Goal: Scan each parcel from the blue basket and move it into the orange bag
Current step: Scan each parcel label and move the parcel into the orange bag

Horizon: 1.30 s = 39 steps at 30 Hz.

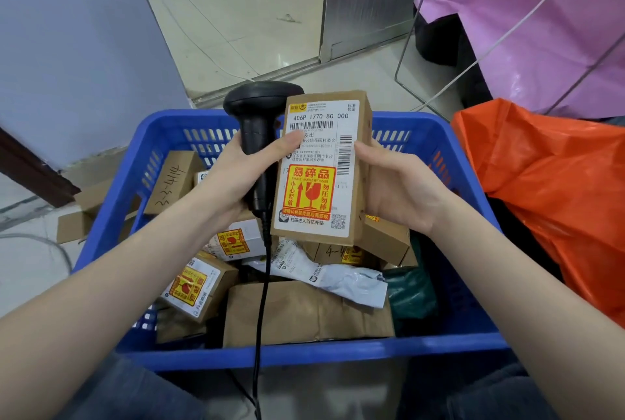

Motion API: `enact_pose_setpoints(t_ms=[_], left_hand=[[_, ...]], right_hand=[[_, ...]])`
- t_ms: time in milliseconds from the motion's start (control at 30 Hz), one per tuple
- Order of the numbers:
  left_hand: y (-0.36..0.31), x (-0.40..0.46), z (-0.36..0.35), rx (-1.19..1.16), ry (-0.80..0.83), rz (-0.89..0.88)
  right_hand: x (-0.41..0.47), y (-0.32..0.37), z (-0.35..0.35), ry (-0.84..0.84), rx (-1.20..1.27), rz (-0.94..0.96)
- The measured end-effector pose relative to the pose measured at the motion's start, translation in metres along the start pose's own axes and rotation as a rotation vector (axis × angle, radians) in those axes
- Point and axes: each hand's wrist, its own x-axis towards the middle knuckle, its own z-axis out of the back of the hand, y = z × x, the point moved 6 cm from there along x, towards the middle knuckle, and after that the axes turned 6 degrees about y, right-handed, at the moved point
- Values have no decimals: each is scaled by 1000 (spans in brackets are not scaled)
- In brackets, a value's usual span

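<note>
Tiled floor (236, 14); blue basket (304, 353); hands hold carton (321, 166), scanner (258, 122).

Matt brown cardboard parcel (321, 166) with smooth paper label; glossy blue plastic basket (135, 156); crinkled shiny orange plastic bag (548, 176); matt black plastic scanner (257, 115).

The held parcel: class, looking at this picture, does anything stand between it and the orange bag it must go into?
Nothing visible does. The held parcel is up above the blue basket, gripped by the right hand, and the orange bag lies just beyond the basket's right rim. The bag's opening is not clearly shown.
</note>
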Motion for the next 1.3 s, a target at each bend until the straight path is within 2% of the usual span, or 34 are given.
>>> enact_pose_setpoints(t_ms=[233, 400, 567, 833, 1300], left_hand=[[3, 1, 1, -67, -21, 24], [1, 5, 11, -124, -117, 49], [1, 2, 11, -225, -56, 69], [-8, -2, -3, -120, 68, -27], [-2, -2, -4, -53, 43, 43]], right_hand=[[3, -7, -4, -31, -32, -1], [-5, 4, 4, -188, -37, 35], [-11, 13, 12, -256, -63, 57], [-8, 14, 24, -408, -128, 109], [-2, 14, 30, -454, -173, 154]])
